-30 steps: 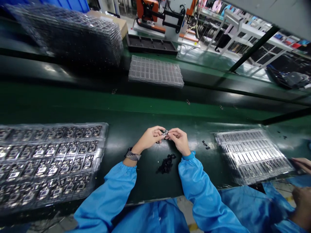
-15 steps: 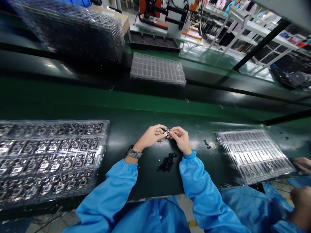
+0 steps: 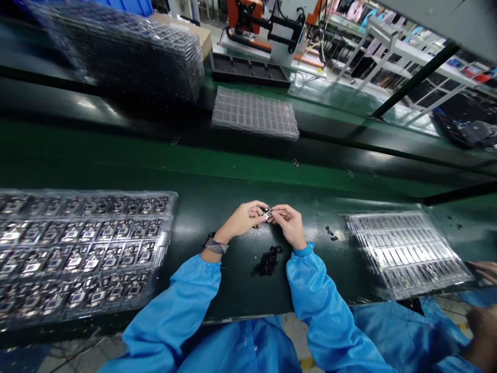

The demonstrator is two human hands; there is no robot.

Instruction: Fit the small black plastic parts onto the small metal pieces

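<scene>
Between my fingertips, above the middle of the dark green bench, is a small circuit board (image 3: 266,213) with silvery and black parts. My left hand (image 3: 246,216) pinches it from the left, its fingers curled. From the right, my right hand (image 3: 288,221) closes thumb and forefinger on its edge. The finer details of the board are too small to make out. Below my hands, a heap of small black pieces (image 3: 267,260) lies on the bench. A few more black pieces (image 3: 331,233) sit to the right of my right hand.
A clear tray filled with circuit boards (image 3: 173,210) lies at left; stacked clear trays (image 3: 407,254) lie at right, near a co-worker's hand (image 3: 483,270). Beyond stand a flat clear tray stack (image 3: 254,114), a tall tray stack (image 3: 155,67) and a black tray (image 3: 250,71).
Both hands stay almost in place, still pinching the circuit board, which seems slightly turned. The camera view has shifted a little. The co-worker's hand at the right edge has moved slightly.
</scene>
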